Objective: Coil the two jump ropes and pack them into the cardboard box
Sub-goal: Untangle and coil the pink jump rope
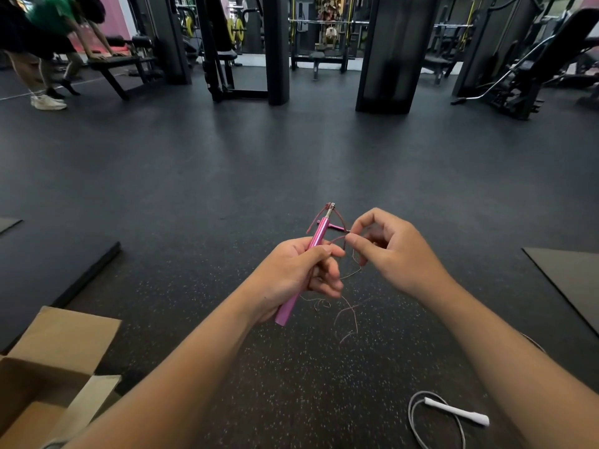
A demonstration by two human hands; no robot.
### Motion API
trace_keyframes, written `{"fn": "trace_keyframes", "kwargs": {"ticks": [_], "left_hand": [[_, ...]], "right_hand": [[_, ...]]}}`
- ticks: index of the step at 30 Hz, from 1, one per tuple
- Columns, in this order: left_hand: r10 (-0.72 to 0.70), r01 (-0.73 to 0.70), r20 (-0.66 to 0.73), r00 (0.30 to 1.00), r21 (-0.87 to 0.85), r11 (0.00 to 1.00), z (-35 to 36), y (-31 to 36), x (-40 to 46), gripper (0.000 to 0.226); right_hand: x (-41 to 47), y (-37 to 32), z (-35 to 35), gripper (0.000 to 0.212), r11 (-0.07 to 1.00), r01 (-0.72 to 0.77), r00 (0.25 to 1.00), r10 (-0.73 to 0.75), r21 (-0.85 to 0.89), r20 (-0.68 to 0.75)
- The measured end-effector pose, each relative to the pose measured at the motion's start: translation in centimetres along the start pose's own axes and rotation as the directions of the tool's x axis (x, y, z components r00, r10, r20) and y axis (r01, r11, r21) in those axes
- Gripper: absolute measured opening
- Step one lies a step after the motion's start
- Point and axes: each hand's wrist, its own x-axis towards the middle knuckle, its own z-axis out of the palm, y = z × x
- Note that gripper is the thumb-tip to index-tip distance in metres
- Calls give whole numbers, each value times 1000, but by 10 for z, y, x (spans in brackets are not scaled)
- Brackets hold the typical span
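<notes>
The dark speckled rubber gym floor (227, 189) fills most of the view, with black weight machines (275, 50) standing along its far side and a padded black bench (120, 61) at far left, on which a person in a green top (55, 14) leans with both hands. No brand, label or writing can be read on anything here.

At lower left the open brown cardboard box (48, 367) stands on the floor with its flaps spread; what shows of its inside holds no rope.

Both bare forearms reach in from the bottom edge. The left hand (298, 273) has its fingers closed around the slim metallic pink jump-rope handle (308, 254), which tilts up and away; its silver swivel tip stands clear above the thumb and its butt end sticks out below the palm. The right hand (395, 254), just beside the left, pinches the thin dark-red rope cord (348, 314) between thumb and forefinger near the handle's upper half. From there the cord loops down between the 2 hands and trails loosely to the floor. A 2nd pink handle (337, 226) shows partly behind the 1st.

At lower right, well apart from the hands and the box, the white jump rope (457, 413) lies uncoiled on the floor, its cord curving around 1 white handle.
</notes>
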Motion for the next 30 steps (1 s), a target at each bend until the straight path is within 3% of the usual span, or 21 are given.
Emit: {"fn": "trace_keyframes", "kwargs": {"ticks": [3, 7, 10, 15, 19, 21, 23, 26, 30], "left_hand": [[9, -7, -44, 999, 35, 999, -1, 0, 0, 24], [23, -16, -55, 998, 125, 992, -1, 2, -3, 30], [12, -13, -39, 999, -15, 1000, 1, 5, -4, 34], [27, -55, -75, 997, -400, 915, 9, 15, -2, 28], [70, -185, -203, 977, -633, 752, 9, 16, 1, 28], [89, -245, -291, 953, -558, 793, 5, 14, 3, 27], [150, -273, -360, 921, -319, 908, -4, 10, 6, 26], [232, -196, -285, 930, 152, 969, -20, 4, 4, 24], [124, -85, -90, 988, 351, 933, -22, 2, -3, 19]], "right_hand": [[1, 3, -3, 6, 999, 33, 999, -34, 33, 12], [0, 4, -2, 14, 996, 49, 991, -39, 77, -125], [-1, 5, 0, 22, 997, 40, 986, -30, 64, -162], [-4, 11, 20, 10, 976, -47, 992, 21, 211, 127], [-12, 7, 41, 25, 990, -116, 897, 69, 81, 436], [-21, 2, 51, 35, 988, -154, 803, 114, 19, 585], [-29, -4, 55, 32, 989, -143, 748, 134, -40, 650], [-26, -14, 39, 20, 994, 24, 857, 32, -102, 514], [-12, -15, 10, 8, 977, 141, 967, -101, -160, 235]]}}
